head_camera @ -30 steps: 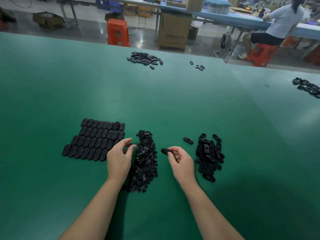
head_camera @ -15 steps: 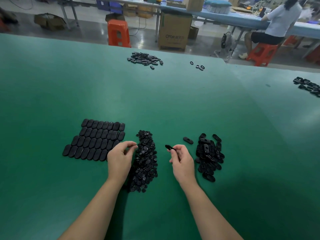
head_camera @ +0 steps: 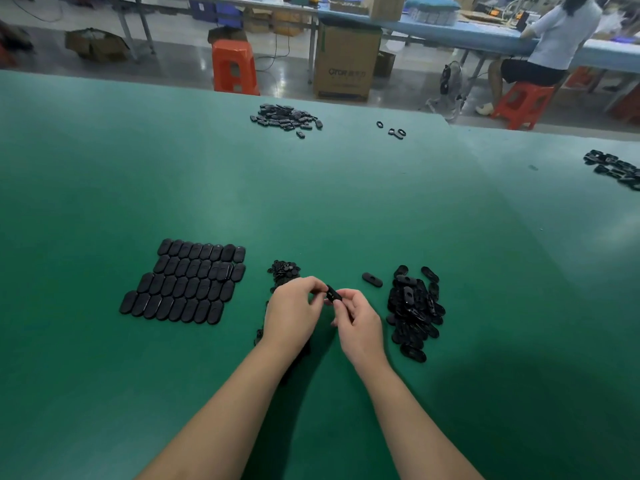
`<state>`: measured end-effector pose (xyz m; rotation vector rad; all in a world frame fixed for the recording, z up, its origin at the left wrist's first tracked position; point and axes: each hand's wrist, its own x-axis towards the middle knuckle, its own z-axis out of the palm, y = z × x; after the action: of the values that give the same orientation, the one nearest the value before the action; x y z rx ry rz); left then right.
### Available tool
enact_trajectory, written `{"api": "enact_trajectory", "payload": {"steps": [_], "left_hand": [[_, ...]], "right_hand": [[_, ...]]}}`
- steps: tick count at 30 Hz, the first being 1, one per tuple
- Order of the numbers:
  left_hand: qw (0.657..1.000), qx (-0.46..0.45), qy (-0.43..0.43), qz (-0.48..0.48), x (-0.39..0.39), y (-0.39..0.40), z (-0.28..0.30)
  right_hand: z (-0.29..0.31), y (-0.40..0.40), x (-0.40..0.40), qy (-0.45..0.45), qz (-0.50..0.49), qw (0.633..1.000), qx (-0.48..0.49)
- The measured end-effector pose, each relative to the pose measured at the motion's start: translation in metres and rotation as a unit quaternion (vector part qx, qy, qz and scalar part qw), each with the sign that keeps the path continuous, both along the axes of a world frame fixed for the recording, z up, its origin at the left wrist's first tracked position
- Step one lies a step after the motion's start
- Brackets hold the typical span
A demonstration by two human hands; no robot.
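Note:
My right hand (head_camera: 358, 323) pinches a black oval plastic shell (head_camera: 333, 294) above the green table (head_camera: 311, 202). My left hand (head_camera: 294, 311) meets it from the left, fingertips pinched at the shell's left end; whether they hold a small part is hidden. Under my left hand lies a heap of small black parts (head_camera: 284, 271), mostly covered. A pile of oval shells (head_camera: 414, 310) sits to the right, with one loose shell (head_camera: 372, 279) beside it. Finished ovals lie in neat rows (head_camera: 187, 282) at the left.
Far across the table lie another heap of black parts (head_camera: 285, 117), a few loose rings (head_camera: 394, 131) and a pile at the right edge (head_camera: 614, 168). Beyond the table stand an orange stool (head_camera: 235, 67), a cardboard box (head_camera: 346, 60) and a seated person (head_camera: 547, 46).
My left hand has left the small-parts heap and moved right. My right hand lifted the shell and turned it, and both hands now meet at it.

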<state>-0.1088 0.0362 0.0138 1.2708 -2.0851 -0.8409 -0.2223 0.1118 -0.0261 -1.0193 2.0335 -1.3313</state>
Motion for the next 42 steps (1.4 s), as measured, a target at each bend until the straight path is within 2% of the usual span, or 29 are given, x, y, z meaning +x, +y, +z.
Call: {"api": "enact_trajectory", "payload": {"steps": [7, 18, 25, 27, 33, 42], "left_hand": [[0.999, -0.017, -0.033, -0.016, -0.010, 0.004, -0.006], [0.998, 0.044, -0.039, 0.013, -0.013, -0.001, -0.001], [0.997, -0.002, -0.081, 0.014, -0.012, -0.002, 0.002], [0.997, 0.004, -0.072, 0.018, -0.012, -0.004, 0.003], [0.994, 0.099, -0.035, -0.019, -0.006, -0.013, 0.003], [0.993, 0.110, -0.015, -0.036, -0.004, -0.009, 0.006]], "right_hand": [[-0.003, -0.001, -0.001, 0.006, 0.002, 1.000, -0.011], [-0.001, 0.000, -0.001, 0.013, 0.006, 1.000, -0.016], [0.000, 0.001, -0.002, -0.005, 0.015, 1.000, -0.023], [0.002, 0.002, -0.003, 0.000, 0.018, 1.000, -0.025], [0.004, 0.003, -0.004, -0.007, 0.018, 0.999, -0.029], [0.003, 0.002, -0.005, -0.008, 0.028, 1.000, -0.004]]}}
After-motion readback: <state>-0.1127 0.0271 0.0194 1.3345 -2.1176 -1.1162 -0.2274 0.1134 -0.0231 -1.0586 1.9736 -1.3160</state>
